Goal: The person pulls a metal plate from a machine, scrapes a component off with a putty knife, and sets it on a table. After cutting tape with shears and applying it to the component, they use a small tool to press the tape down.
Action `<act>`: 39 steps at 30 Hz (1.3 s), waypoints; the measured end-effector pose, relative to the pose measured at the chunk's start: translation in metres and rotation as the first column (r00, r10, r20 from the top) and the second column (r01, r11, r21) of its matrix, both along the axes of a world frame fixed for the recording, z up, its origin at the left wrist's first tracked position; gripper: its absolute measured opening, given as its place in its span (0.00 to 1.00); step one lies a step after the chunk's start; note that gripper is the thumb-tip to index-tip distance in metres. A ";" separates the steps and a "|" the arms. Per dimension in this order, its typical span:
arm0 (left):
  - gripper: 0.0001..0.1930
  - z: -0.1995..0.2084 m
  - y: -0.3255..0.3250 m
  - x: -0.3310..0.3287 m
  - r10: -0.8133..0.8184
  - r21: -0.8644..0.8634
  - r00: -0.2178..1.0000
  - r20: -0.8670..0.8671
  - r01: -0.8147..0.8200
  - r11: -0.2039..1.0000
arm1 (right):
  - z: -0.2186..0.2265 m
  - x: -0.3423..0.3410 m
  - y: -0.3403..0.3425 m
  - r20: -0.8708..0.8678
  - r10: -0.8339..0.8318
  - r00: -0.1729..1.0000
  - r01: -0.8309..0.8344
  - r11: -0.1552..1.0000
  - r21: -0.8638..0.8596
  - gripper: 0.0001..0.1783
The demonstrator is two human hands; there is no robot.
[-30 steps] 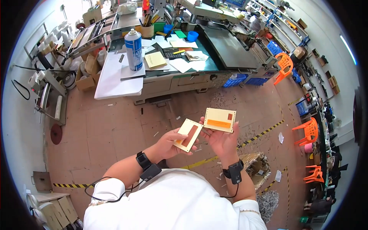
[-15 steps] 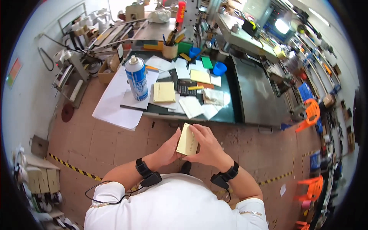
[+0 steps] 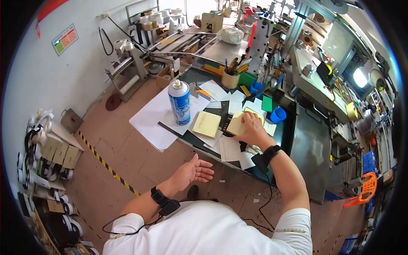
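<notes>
Grip: our right hand (image 3: pixel 253 131) spans the cream plate (image 3: pixel 234 125), left hand (image 3: pixel 192 173) empty, spread. Likely light, stiff; we'd hold edges.

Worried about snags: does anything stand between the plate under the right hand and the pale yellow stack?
Nothing upright is visible between plate and stack; the spray can stands to the left, outside that gap.

A workshop: cluttered workbench (image 3: pixel 285 138), spray can (image 3: pixel 180 106), roller stand (image 3: pixel 129 85), black-and-yellow floor tape (image 3: pixel 106 165).
</notes>
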State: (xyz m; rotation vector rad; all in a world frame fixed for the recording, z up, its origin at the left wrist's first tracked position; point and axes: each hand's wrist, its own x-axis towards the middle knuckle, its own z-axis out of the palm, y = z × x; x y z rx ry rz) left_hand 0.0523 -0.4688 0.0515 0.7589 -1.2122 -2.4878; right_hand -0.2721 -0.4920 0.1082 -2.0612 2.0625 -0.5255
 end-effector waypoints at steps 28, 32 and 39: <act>0.29 0.009 -0.032 -0.045 -0.143 -0.062 0.986 -0.085 0.138 0.988 | 0.056 -0.020 0.062 -0.030 0.150 0.988 -0.153 0.973 -0.171 0.37; 0.27 0.018 -0.012 -0.070 -0.176 -0.120 0.981 -0.079 0.166 0.979 | 0.064 -0.145 0.163 -0.136 -0.206 0.969 0.197 0.977 -0.079 0.35; 0.24 0.042 0.050 -0.168 -0.200 -0.187 0.980 0.018 0.200 0.962 | 0.041 -0.278 0.246 -0.194 -0.227 0.954 0.208 0.971 -0.114 0.34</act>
